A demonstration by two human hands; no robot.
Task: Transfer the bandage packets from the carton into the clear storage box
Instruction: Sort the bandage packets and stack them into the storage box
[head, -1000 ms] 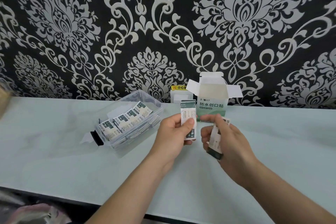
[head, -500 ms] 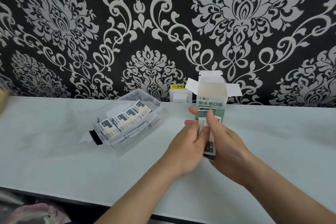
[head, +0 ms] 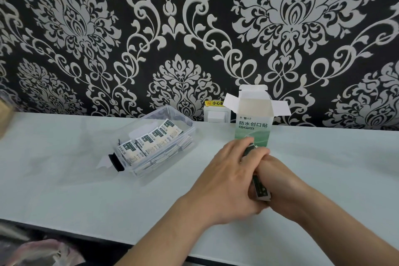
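Two hands [head: 246, 177] clasping packets [head: 260, 188], mostly hidden, carton [head: 252, 129] behind

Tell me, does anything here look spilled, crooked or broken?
Nothing stands out. The carton stands upright with flaps open, packets lie inside the clear box, and both hands press a few packets together.

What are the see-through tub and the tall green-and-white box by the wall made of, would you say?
The tub looks like clear, glossy hard plastic: the packets inside show straight through its walls, and its rim catches the light. The tall box appears to be thin printed cardboard: its opened top flaps hold sharp folds and are plain white and matte inside, with printing on the front face.
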